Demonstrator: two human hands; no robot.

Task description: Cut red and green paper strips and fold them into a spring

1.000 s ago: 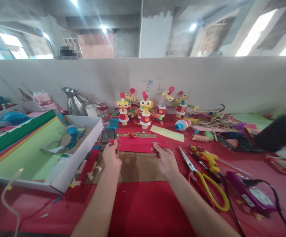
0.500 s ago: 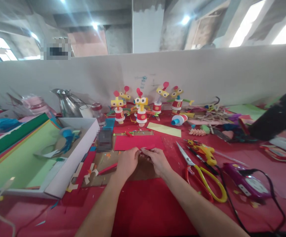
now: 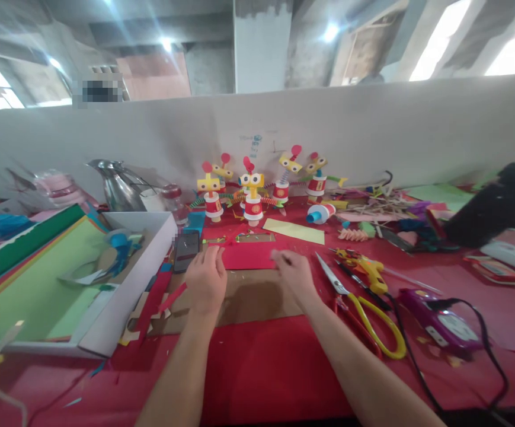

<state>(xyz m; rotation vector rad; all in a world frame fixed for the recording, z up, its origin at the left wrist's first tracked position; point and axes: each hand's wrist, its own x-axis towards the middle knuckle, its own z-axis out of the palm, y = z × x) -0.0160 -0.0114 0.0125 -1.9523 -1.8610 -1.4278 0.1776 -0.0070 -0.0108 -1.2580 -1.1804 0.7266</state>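
Observation:
My left hand (image 3: pixel 206 277) rests low over the left end of a red paper sheet (image 3: pixel 250 258), fingers stretched forward and tips partly hidden. A thin red strip (image 3: pixel 234 233) shows just past those fingers; I cannot tell whether they touch it. My right hand (image 3: pixel 295 274) is at the sheet's right end, thumb and fingers curled together and blurred, so anything between them is too small to name. Brown cardboard (image 3: pixel 257 296) lies below the sheet, between my forearms. Another red strip (image 3: pixel 176 296) lies beside my left wrist.
Scissors (image 3: pixel 364 314) and a yellow glue gun (image 3: pixel 375 277) lie right, near a purple power box (image 3: pixel 439 323). Paper-cup figures (image 3: pixel 253 207) stand behind, with a fallen cup (image 3: pixel 322 213). A white box (image 3: pixel 128 308) of coloured paper and a phone (image 3: pixel 186 252) are left.
My hands have separated from a joint pinch on a small red paper piece. The left moved left, the right slightly right. A red strip now shows over the cardboard behind the sheet.

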